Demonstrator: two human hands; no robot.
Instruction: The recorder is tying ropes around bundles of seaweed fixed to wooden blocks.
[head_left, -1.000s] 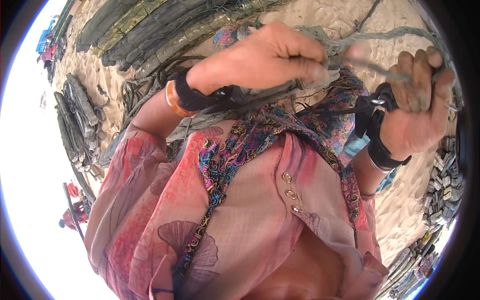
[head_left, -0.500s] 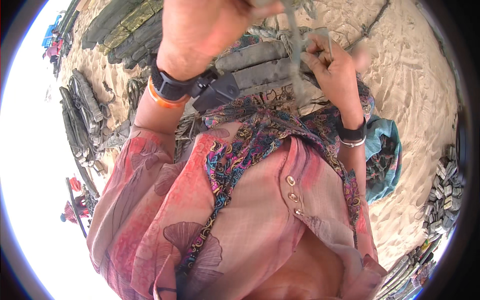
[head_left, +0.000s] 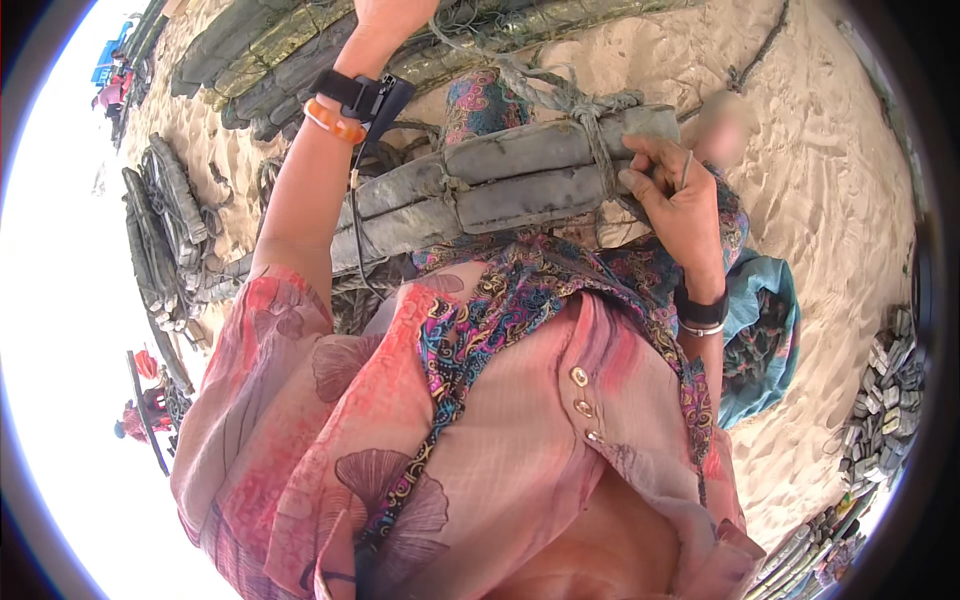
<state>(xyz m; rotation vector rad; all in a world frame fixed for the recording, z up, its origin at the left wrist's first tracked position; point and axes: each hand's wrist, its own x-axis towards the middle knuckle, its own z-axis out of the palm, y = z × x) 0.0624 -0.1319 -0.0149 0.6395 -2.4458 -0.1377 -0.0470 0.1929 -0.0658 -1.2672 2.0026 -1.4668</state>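
Across my lap lies a bundle of long grey foam-like floats (head_left: 530, 190), lashed side by side with cord. A thick grey-green rope (head_left: 545, 92) is knotted around its right part, and a strand runs up and left toward my left hand (head_left: 395, 12). That hand is at the top edge; its fingers are out of frame, so its grip is hidden. My right hand (head_left: 680, 200) is at the bundle's right end, fingers curled and thumb close to the cord. A thin, flat, grey metal-looking piece (head_left: 686, 168) shows edge-on between its fingers.
More long dark floats (head_left: 300, 60) lie on the sand beyond my lap, with another pile (head_left: 165, 220) at left. A blue-green sack (head_left: 765, 340) with dark netting is by my right side. Small grey blocks (head_left: 885, 390) are heaped at far right. People (head_left: 145, 415) are at far left.
My left hand has moved up and left, away from the knot, uncovering the float bundle. My right hand has moved slightly down and stays at the bundle's right end.
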